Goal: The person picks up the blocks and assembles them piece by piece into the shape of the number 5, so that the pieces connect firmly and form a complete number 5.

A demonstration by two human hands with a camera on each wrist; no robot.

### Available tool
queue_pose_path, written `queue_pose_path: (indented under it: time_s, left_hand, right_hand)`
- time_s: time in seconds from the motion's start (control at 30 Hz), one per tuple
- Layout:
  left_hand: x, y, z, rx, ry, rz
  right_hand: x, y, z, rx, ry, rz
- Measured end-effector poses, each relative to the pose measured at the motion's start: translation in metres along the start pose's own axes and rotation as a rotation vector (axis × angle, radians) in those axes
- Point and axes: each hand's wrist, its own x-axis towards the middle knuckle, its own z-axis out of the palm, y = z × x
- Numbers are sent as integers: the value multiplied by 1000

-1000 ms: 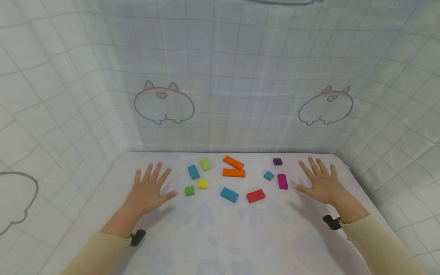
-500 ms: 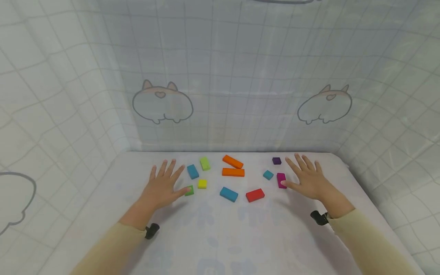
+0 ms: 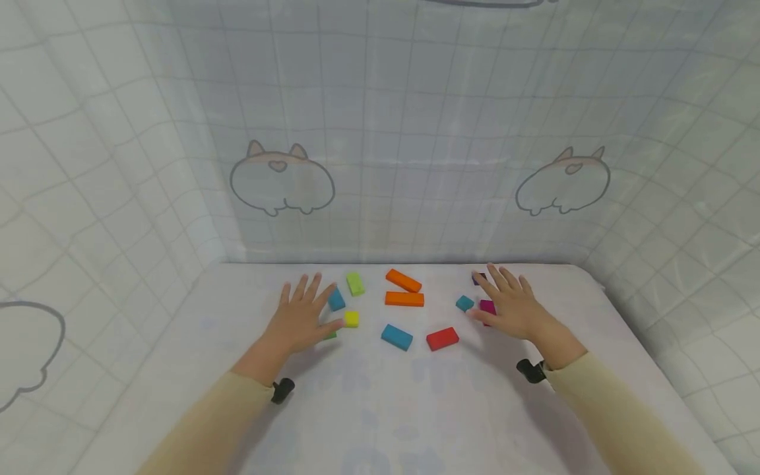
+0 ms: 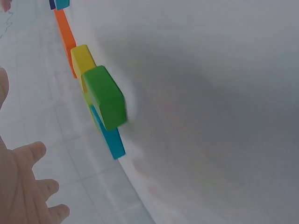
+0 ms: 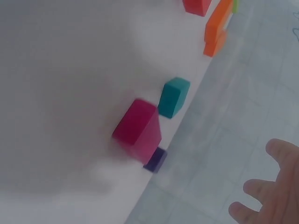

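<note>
My left hand [image 3: 299, 322], fingers spread, hovers over the left blocks and holds nothing. It partly covers a green block [image 4: 107, 98] and a blue block [image 3: 336, 300]; a yellow block [image 3: 351, 319] sits by its thumb tip. The right hand [image 3: 513, 310], also spread and holding nothing, is above the right blocks. It partly hides a magenta block [image 5: 139, 128] and a purple block [image 5: 156, 160]. A teal block [image 3: 465, 303] lies just left of its fingers. Between the hands are two orange blocks [image 3: 404, 299], a second blue block [image 3: 396, 337] and a red block [image 3: 442, 338].
A light green block [image 3: 355, 284] lies near the back edge of the white table [image 3: 380, 409]. Behind stands a pale grid-patterned curtain [image 3: 427, 132] with animal drawings; similar cloth hangs at both sides.
Both hands have moved inward toward each other, from beside the blocks to over the outer ones. Their fingers have stayed spread, and the blocks have kept their places.
</note>
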Motion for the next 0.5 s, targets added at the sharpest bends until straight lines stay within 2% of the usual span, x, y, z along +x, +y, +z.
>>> queue_pose_path:
  time_s: [0.27, 0.5]
  left_hand:
    - [16, 13, 2, -23, 6, 51]
    - [27, 26, 0, -14, -25, 27]
  right_hand:
    - [18, -12, 5, 14, -21, -7]
    - [37, -24, 13, 58, -44, -38]
